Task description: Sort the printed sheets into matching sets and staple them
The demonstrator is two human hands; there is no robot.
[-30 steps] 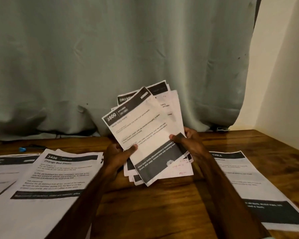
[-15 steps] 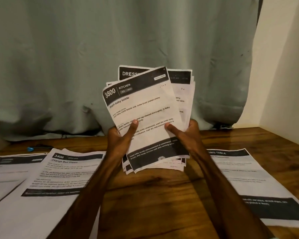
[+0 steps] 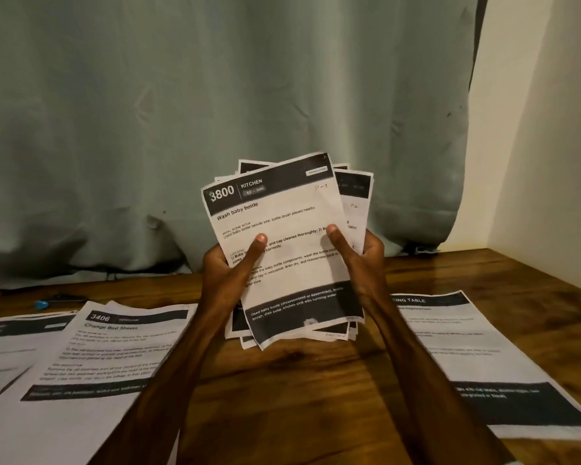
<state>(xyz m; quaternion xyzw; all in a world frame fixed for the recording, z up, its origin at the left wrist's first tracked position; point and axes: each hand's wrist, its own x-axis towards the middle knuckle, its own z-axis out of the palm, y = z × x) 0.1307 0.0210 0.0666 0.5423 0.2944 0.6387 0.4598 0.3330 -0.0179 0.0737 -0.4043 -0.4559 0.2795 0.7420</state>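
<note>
- Paper is what the two hands are holding: a loose bundle of printed sheets (image 3: 284, 263) is standing nearly upright above the wooden desk (image 3: 299, 377), in front of a grey-green curtain (image 3: 215, 95).
- The left hand (image 3: 228, 268) is gripping the bundle's left edge with its thumb lying on the front page (image 3: 275, 219), and the right hand (image 3: 361, 263) is pinching the right edge in the same way; the fingers are hiding behind the paper.
- The front page, headed "3800 KITCHEN", is sitting crooked on the fanned pages behind it.
- I am judging the bundle as light, thin and floppy; the pages are probably sliding easily over each other, so a slack grip is risking a spill.
- For taking one page, a free top corner is looking best to me, pinched by thumb and forefinger while the other hand is clamping the rest low down.
- Other pages are lying flat on the desk: the 3406 pile (image 3: 114, 350) at the left and a single sheet (image 3: 457, 347) at the right.
</note>
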